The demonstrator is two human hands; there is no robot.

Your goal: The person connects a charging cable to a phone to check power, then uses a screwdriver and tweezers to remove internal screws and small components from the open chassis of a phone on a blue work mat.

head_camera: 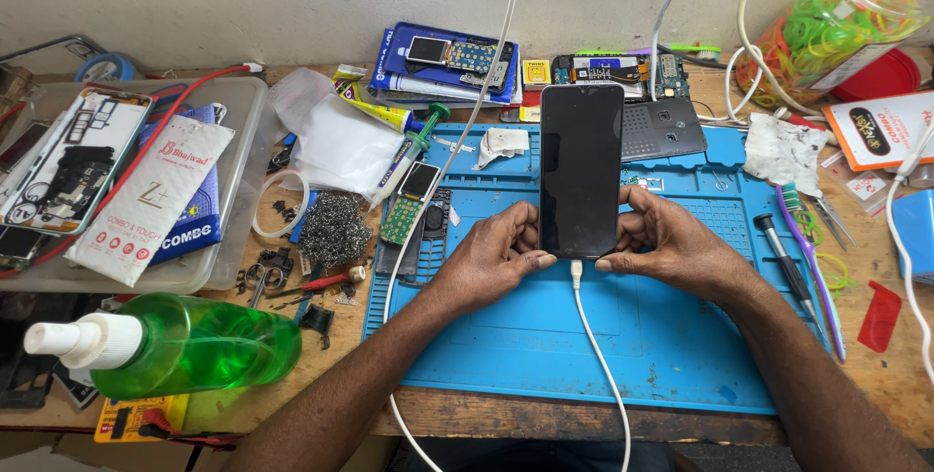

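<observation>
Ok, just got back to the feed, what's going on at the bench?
A person holds a black phone by its lower edge, left hand and right hand on either side. The screen is dark, and a white cable is plugged into the bottom. It sits over a blue mat.

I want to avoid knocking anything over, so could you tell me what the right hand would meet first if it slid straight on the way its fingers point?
The right hand points leftward and already grips the black phone; past it, probably the left hand.
</observation>
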